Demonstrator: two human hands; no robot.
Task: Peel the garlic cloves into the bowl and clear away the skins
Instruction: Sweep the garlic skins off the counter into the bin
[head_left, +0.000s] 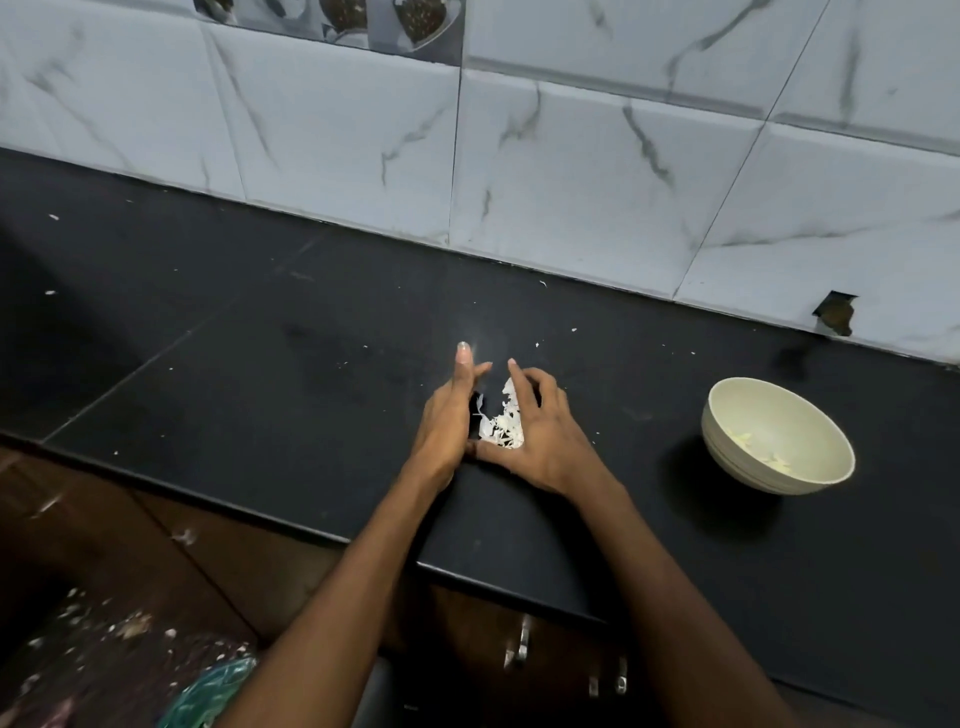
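Note:
A small heap of white garlic skins (501, 428) lies on the black counter (260, 364) near its front edge. My left hand (449, 415) stands on its edge to the left of the heap, fingers straight. My right hand (540, 434) cups the heap from the right with fingers relaxed and spread. The two hands nearly meet at the heels, enclosing the skins. A cream bowl (776, 434) stands to the right, tilted toward me, with a few pale peeled garlic cloves (748, 439) inside.
Tiny white skin flecks (537, 344) are scattered over the counter. A marble-tiled wall (571, 156) runs along the back. Below the counter edge are brown cabinet doors with metal handles (519, 644), and skin bits lie on the floor at lower left (130, 629).

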